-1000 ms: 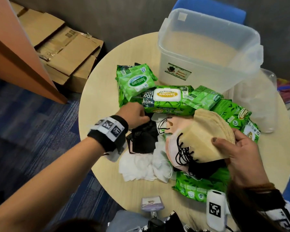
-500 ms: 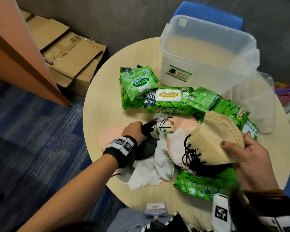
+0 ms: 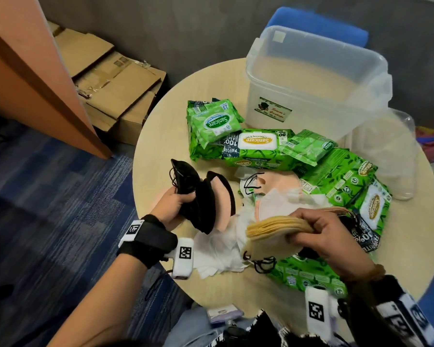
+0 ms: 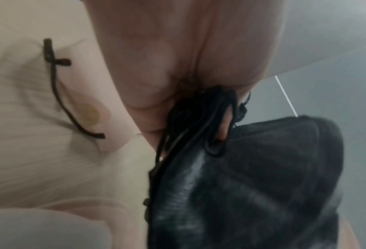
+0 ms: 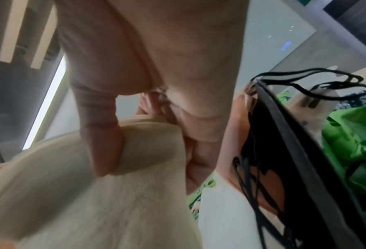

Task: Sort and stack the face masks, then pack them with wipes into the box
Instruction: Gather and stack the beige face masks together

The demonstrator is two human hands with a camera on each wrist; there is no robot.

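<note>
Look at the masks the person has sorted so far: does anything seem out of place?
Yes. The left hand holds the black masks, but a pink mask sits among them, a colour mismatch in that bunch.

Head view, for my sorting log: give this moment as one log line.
left hand: grips black masks | right hand: holds beige mask stack | clear plastic box: nothing packed | wipes packs: on table

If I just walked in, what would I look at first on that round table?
Probably the bright green wipe packs heaped across the middle of the round table. Next, the two full hands near its front edge: the left hand grips black masks, and the right hand holds a tan mask stack. Behind stands a big clear box.
</note>
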